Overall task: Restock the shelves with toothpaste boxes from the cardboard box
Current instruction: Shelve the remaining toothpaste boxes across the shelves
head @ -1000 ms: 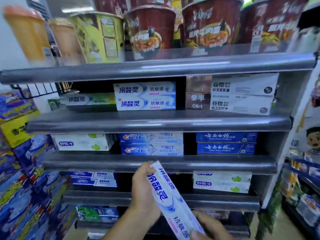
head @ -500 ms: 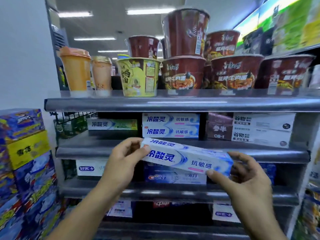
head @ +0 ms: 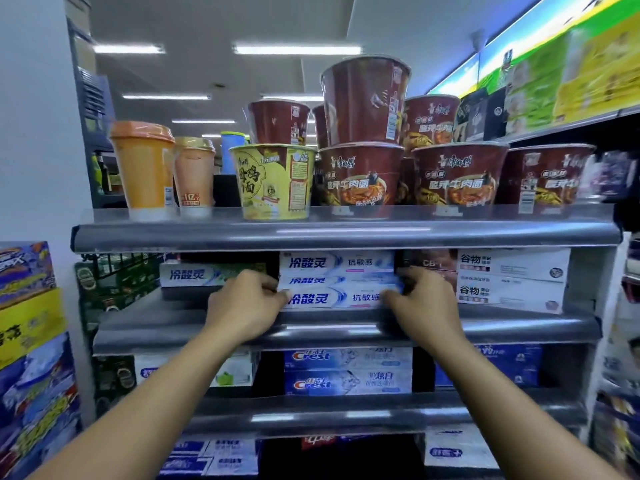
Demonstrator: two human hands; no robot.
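A white and blue toothpaste box [head: 337,298] lies flat at the front of the second grey shelf [head: 339,327], in front of a stack of matching boxes [head: 336,263]. My left hand [head: 247,304] grips its left end and my right hand [head: 420,303] grips its right end. A green-tinted box of the same brand [head: 194,274] lies to the left, white and brown boxes [head: 512,278] to the right. The cardboard box is out of view.
Cup noodles [head: 362,174] and drink cups [head: 143,164] fill the top shelf. Crest boxes [head: 346,370] and other toothpaste sit on lower shelves. Colourful packs [head: 31,341] are stacked at the left. Another shelf unit [head: 620,375] stands at the right.
Both hands have carried the toothpaste box up and forward from in front of the lower shelves onto the second shelf, turning it level. The view has tilted upward.
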